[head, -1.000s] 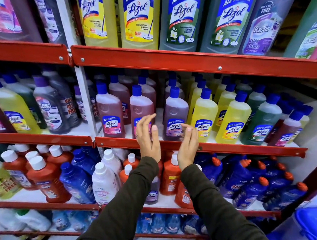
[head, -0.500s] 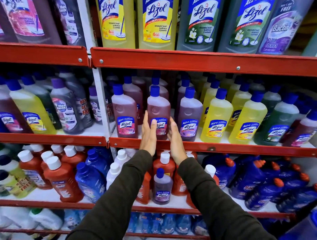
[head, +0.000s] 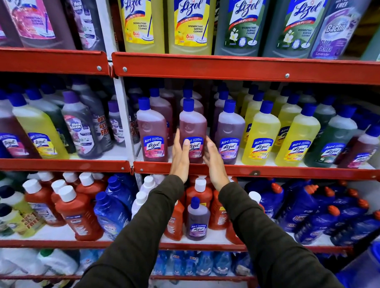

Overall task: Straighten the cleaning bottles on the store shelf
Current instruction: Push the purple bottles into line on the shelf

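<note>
A pink Lizol bottle (head: 193, 126) with a blue cap stands upright at the front of the middle red shelf (head: 270, 171). My left hand (head: 181, 153) presses flat against its left side, thumb across the label. My right hand (head: 214, 159) cups its right side, fingers reaching behind. Another pink bottle (head: 151, 131) stands to the left and a purple bottle (head: 229, 132) to the right, each a small gap away. Yellow bottles (head: 261, 135) and green ones continue to the right.
Large Lizol and Bactin bottles fill the top shelf (head: 230, 67). A white upright post (head: 124, 120) divides the bays. Below my arms stand red, blue and white bottles, with one small purple bottle (head: 197, 221) in front. A blue container (head: 365, 270) sits lower right.
Both hands rose from the shelf edge and closed in around the middle pink bottle. The view shifted closer and slightly left.
</note>
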`<state>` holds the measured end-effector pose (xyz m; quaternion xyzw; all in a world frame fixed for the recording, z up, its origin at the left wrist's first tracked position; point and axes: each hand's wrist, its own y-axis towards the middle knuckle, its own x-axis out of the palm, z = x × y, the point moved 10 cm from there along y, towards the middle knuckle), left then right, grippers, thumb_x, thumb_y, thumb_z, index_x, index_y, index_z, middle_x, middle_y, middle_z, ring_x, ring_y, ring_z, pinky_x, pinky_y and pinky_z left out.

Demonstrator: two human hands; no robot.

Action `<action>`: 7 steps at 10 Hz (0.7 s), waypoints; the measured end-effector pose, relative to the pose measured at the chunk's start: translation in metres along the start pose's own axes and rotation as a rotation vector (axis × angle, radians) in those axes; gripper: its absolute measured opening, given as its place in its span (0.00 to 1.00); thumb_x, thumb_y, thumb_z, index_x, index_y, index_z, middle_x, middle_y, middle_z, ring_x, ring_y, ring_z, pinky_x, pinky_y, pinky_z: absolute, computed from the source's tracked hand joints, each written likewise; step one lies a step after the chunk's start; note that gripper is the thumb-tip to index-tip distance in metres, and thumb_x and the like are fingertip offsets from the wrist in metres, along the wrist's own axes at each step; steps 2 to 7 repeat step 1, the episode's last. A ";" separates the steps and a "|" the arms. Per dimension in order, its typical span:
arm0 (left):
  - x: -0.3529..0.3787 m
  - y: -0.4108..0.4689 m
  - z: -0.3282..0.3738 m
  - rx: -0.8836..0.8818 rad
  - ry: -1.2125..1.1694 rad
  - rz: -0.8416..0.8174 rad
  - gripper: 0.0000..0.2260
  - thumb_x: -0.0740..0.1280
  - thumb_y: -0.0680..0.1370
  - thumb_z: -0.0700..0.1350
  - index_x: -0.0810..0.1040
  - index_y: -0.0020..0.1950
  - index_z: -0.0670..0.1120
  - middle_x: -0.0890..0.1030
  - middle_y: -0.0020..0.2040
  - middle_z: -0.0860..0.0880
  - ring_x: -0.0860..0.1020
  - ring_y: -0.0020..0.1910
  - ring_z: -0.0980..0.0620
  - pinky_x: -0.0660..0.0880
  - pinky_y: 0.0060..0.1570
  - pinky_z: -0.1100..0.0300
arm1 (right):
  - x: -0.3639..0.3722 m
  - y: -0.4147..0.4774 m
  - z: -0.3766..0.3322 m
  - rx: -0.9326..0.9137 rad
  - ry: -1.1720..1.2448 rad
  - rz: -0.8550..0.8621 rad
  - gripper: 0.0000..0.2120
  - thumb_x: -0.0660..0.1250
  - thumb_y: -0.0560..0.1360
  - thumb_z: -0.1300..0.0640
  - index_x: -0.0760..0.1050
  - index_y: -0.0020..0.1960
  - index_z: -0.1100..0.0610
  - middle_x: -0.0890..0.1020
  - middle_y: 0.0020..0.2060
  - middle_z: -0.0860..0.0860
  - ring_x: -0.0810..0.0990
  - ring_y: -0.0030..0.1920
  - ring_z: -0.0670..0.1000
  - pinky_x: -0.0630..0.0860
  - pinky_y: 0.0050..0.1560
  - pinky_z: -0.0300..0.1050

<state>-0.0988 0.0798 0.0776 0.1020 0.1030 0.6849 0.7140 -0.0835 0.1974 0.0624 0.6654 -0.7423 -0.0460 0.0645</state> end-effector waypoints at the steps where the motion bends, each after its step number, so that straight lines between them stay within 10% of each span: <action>1: -0.005 -0.008 0.006 0.027 0.003 0.081 0.36 0.54 0.78 0.69 0.49 0.83 0.58 0.55 0.84 0.47 0.60 0.80 0.50 0.60 0.79 0.43 | -0.006 -0.002 0.007 0.022 0.014 0.021 0.45 0.58 0.71 0.23 0.63 0.81 0.47 0.72 0.78 0.48 0.71 0.77 0.48 0.67 0.80 0.55; 7: -0.005 -0.008 0.006 0.027 0.003 0.081 0.36 0.54 0.78 0.69 0.49 0.83 0.58 0.55 0.84 0.47 0.60 0.80 0.50 0.60 0.79 0.43 | -0.006 -0.002 0.007 0.022 0.014 0.021 0.45 0.58 0.71 0.23 0.63 0.81 0.47 0.72 0.78 0.48 0.71 0.77 0.48 0.67 0.80 0.55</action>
